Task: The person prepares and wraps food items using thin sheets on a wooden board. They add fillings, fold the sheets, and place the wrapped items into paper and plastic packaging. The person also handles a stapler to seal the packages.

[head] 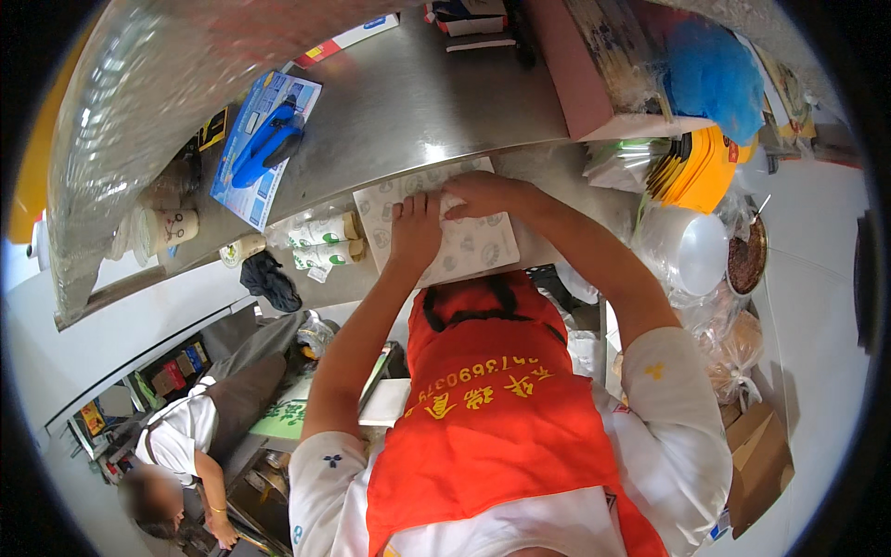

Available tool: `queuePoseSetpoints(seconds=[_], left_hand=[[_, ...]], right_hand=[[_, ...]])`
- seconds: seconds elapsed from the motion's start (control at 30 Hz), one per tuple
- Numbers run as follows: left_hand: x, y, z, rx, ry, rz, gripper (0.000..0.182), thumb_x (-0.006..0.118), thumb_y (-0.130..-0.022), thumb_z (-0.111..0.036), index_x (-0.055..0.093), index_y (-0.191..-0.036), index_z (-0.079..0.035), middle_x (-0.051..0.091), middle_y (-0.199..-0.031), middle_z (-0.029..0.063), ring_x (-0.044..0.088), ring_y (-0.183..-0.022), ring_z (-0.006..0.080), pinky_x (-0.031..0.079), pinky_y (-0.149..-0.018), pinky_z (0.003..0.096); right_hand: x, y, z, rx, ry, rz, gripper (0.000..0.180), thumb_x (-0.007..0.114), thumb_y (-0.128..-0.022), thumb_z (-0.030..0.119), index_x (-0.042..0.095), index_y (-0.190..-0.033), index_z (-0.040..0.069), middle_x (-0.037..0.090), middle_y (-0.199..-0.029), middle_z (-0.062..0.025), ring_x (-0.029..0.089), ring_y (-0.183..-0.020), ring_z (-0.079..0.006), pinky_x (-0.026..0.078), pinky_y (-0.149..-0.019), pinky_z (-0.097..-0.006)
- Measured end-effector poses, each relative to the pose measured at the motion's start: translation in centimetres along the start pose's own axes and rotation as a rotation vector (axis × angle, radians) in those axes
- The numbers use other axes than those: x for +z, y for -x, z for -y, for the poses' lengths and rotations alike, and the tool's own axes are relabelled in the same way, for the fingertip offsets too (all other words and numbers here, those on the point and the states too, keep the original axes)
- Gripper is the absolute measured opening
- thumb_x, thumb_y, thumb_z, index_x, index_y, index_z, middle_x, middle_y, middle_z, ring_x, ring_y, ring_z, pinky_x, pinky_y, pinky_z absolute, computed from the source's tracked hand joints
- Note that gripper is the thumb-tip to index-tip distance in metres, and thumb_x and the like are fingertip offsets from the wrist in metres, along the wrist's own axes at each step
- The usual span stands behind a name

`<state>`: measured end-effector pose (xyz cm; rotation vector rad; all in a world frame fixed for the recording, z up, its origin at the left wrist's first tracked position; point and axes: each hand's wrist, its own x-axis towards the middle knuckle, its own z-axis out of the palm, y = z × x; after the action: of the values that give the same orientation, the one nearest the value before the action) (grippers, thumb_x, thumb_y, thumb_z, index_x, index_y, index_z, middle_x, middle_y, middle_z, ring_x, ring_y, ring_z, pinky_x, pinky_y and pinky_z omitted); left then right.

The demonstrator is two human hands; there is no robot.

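Note:
A stack or sheet of printed white wrapping paper (459, 244) lies on the metal counter before me, its lower edge near my red apron. On its upper left part rests my left hand (418, 226), fingers bent and pointing away from me. My right hand (477, 195) reaches across the paper's top, fingertips close beside the left hand. Whether the fingers pinch the paper, I cannot tell. Just left of the paper lie two rolled white-and-green printed packs (327, 244).
A raised steel shelf (418, 104) carries a blue stapler (268, 146) on a printed sheet. Yellow cartons (696, 167), a white round container (696, 250) and a bowl of dark red food (747, 257) stand right. Another person (181, 445) is at lower left.

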<state>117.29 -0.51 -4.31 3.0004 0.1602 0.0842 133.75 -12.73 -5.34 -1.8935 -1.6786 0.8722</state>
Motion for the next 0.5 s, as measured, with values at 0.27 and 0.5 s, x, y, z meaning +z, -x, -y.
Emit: queuePoseSetpoints(seconds=[0.27, 0.5], left_hand=[[-1.4, -2.3, 2.5, 0.109, 0.077, 0.218, 0.062, 0.075, -0.071, -0.036, 0.052, -0.115, 0.0, 0.057, -0.111, 0.0168, 0.054, -0.108, 0.0362, 0.043, -0.094, 0.0505], [-0.8, -1.5, 3.3, 0.198, -0.024, 0.137, 0.064, 0.075, -0.074, -0.049, 0.055, -0.111, 0.0, 0.056, -0.11, 0.0169, 0.052, -0.107, 0.0351, 0.043, -0.092, 0.0499]], right_hand=[[4.4, -0.1, 2.3, 0.061, 0.617, -0.345, 0.075, 0.082, -0.062, 0.047, 0.059, -0.118, 0.003, 0.054, -0.121, -0.0099, 0.05, -0.113, -0.0289, 0.038, -0.1, -0.0436], [4.5, 0.7, 2.2, 0.125, 0.516, -0.308, 0.069, 0.079, -0.065, 0.047, 0.06, -0.118, 0.006, 0.057, -0.118, -0.0079, 0.051, -0.118, -0.027, 0.039, -0.1, -0.0415]])
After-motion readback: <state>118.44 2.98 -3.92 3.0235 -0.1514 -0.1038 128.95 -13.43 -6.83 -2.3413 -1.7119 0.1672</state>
